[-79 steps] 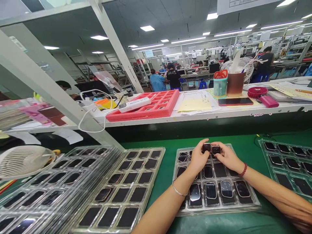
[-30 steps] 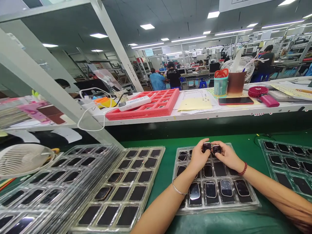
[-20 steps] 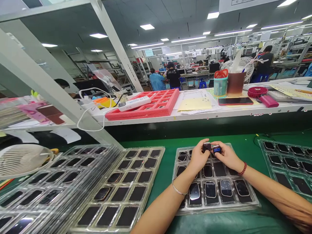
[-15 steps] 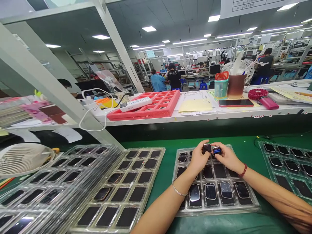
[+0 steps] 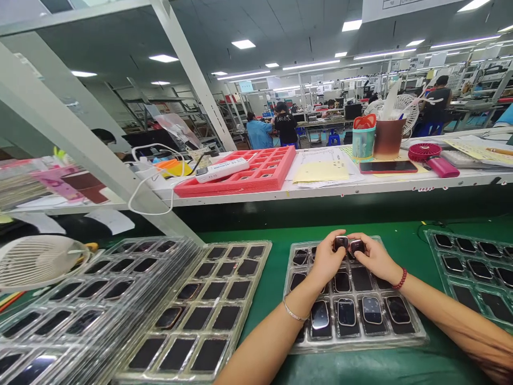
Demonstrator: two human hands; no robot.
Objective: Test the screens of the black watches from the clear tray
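My left hand [image 5: 329,258] is closed around one smartwatch [image 5: 340,243], its dark face turned up toward me. Close beside it, my right hand [image 5: 375,258] grips a second smartwatch [image 5: 357,246], whose screen is also dark. Both are held above the far part of a clear plastic tray [image 5: 356,343]. In that tray lie several more watches, such as a silver-rimmed watch [image 5: 372,310] in the near row; one pocket [image 5: 362,279] shows only its black lining. My wrists and forearms hide part of the tray.
Left of me are a clear tray [image 5: 216,302] with a few watches and a tall tray stack [image 5: 132,299]. Another watch tray [image 5: 476,267] lies at right. Across the back runs a shelf [image 5: 320,191] holding a red foam tray [image 5: 276,182], a phone [image 5: 388,167] and cups.
The screen of the watch in my right hand was lit with blue and white and is now dark. Both hands have stayed nearly in place.
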